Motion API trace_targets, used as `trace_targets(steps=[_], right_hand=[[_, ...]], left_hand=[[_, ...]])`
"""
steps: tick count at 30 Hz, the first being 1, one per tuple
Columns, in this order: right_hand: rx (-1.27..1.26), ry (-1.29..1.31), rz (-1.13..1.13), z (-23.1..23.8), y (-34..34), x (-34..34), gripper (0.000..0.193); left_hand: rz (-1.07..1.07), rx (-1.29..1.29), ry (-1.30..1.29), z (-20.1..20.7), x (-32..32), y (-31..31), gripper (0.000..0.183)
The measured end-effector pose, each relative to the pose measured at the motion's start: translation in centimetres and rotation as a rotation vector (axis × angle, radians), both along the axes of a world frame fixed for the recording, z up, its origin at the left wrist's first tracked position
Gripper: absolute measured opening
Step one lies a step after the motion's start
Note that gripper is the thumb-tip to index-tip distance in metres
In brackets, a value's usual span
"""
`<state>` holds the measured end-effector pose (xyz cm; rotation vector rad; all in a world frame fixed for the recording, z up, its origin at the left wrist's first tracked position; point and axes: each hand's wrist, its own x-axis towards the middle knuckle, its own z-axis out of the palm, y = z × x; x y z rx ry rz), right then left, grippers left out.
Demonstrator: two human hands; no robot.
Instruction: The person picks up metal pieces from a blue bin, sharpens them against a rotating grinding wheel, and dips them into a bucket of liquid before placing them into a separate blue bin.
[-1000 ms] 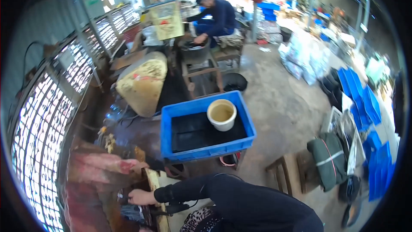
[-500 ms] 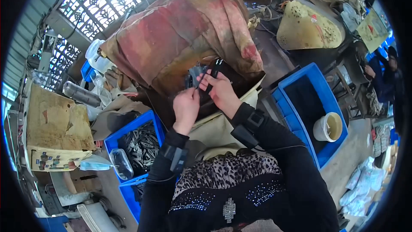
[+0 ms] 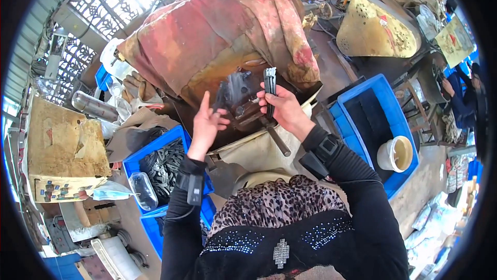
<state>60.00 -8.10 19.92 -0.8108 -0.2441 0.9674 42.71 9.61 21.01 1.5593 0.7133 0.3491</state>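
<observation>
Stained cloth (image 3: 207,36), pale-tipped black piece (image 3: 269,84)

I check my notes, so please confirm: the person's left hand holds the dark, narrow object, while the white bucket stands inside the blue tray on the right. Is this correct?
Not quite: the head view shows the right hand holding the dark, narrow object. The white bucket stands inside the blue tray on the right.

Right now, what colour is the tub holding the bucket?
The tub is bright blue, clearest in the head view.
</observation>
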Motion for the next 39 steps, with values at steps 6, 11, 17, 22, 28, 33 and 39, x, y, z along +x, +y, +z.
trace_targets(steps=[6, 11, 17, 22, 28, 33, 39], right_hand=[[-0.108, -0.194, 0.044, -0.1, -3.0, 0.6, 0.025], [-0.275, -0.313, 0.129, 0.3, -5.7, 0.6, 0.027], [-0.442, -0.925, 0.217, 0.9, -9.2, -2.9, 0.036], [-0.496, -1.12, 0.436, 1.4, -11.4, -4.3, 0.039], [-0.492, -1.302, 0.417, 1.0, -11.4, -4.3, 0.035], [-0.416, -1.432, 0.327, 0.9, -11.0, -4.7, 0.029], [-0.424, -1.56, 0.285, 0.6, -11.4, -4.6, 0.024]], left_hand=[[-0.022, -0.05, 0.009, -4.5, 1.7, 2.9, 0.036], [-0.044, -0.026, 0.041, -6.4, 3.1, 3.2, 0.034], [-0.131, 0.166, 0.093, -10.3, 4.1, 4.9, 0.035], [-0.29, 0.603, 0.06, -12.3, 5.1, 4.9, 0.039], [-0.433, 0.834, 0.038, -12.1, 5.7, 4.5, 0.044], [-0.495, 1.027, -0.004, -11.6, 5.3, 5.1, 0.047], [-0.524, 1.062, 0.203, -5.9, 3.8, 3.2, 0.046]])
